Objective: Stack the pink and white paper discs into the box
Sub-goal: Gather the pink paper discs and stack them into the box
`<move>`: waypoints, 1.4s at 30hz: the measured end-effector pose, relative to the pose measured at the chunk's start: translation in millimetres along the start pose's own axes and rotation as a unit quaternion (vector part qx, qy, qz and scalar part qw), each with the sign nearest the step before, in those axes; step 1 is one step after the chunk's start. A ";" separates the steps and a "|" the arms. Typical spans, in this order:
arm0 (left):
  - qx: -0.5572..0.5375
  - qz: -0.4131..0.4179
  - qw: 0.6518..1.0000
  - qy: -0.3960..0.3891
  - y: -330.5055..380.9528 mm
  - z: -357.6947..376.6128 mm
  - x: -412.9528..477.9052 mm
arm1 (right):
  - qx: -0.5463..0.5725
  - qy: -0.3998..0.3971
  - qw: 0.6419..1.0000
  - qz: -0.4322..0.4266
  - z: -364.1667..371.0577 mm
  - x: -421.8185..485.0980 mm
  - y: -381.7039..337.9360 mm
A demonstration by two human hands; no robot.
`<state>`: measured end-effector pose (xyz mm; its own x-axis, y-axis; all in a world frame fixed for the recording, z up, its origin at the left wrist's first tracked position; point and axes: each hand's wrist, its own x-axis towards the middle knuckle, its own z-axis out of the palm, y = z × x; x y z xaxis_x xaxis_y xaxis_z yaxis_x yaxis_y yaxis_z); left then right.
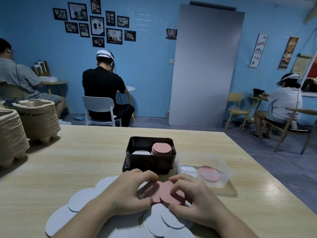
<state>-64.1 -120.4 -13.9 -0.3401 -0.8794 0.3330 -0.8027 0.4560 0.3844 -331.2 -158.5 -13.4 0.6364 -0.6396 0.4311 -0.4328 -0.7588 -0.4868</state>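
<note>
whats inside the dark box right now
The dark box holds a stack of pink discs on its right side, reaching about rim height, and a lower white stack on the left. The front wall hides how many discs each stack has.

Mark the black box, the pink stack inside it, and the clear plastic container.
black box [149, 163]: head view, front wall.
pink stack [162, 148]: head view, face of the top disc.
clear plastic container [226, 177]: head view, near right corner wall.
</note>
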 end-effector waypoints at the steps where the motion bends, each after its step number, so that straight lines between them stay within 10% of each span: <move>1: -0.002 -0.004 1.000 0.003 -0.7 -0.7 -2.1 | -0.001 -0.002 1.000 0.003 -0.2 -0.2 -0.1; 13: -0.110 -0.015 0.984 0.136 4.8 -12.2 -14.4 | 0.012 -0.004 1.000 0.009 0.5 -2.0 0.3; 42: -0.182 0.028 0.974 0.134 19.1 8.3 -5.9 | 0.054 0.053 0.997 -0.033 4.1 4.6 -6.6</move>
<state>-81.5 -107.6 -15.7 -0.1997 -0.8064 0.5567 -0.5430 0.5640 0.6222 -322.8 -156.0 -11.4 0.5877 -0.6032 0.5393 -0.3174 -0.7850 -0.5321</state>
